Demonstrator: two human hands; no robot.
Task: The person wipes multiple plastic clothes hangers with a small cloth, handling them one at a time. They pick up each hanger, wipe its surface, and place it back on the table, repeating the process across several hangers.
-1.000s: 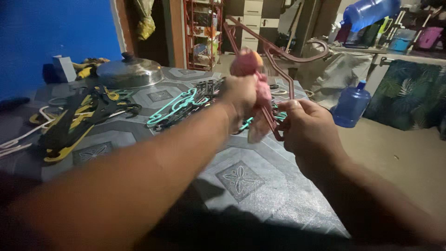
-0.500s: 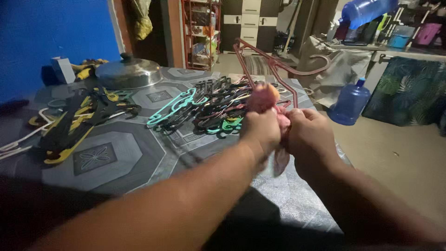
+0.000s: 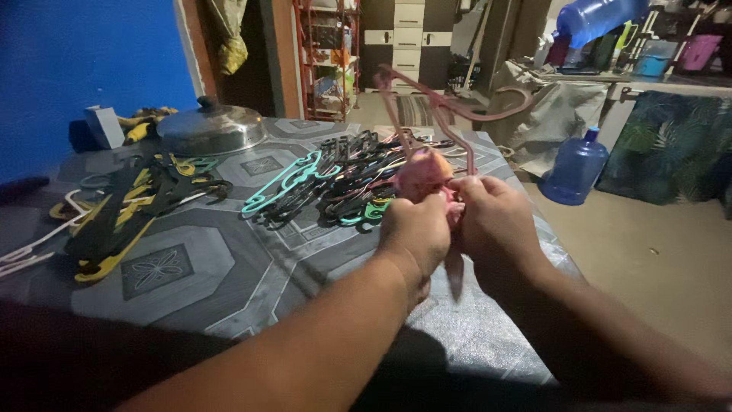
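Note:
My left hand is closed around a pink cloth, bunched up with an orange patch at its top. Right beside it, my right hand grips the lower part of a dark red plastic hanger that stands upright, its hook curving to the right. The cloth presses against the hanger where the two hands meet. Both hands hover over the near right part of a table with a grey patterned cover.
A pile of mixed hangers, teal, black and pink, lies mid-table. Black and yellow hangers lie at the left. A metal lid sits at the back. Beyond the table's right edge, a blue water jug stands on the floor.
My left hand has come down with the pink cloth from high on the hanger to beside my right hand. The hanger stands more upright.

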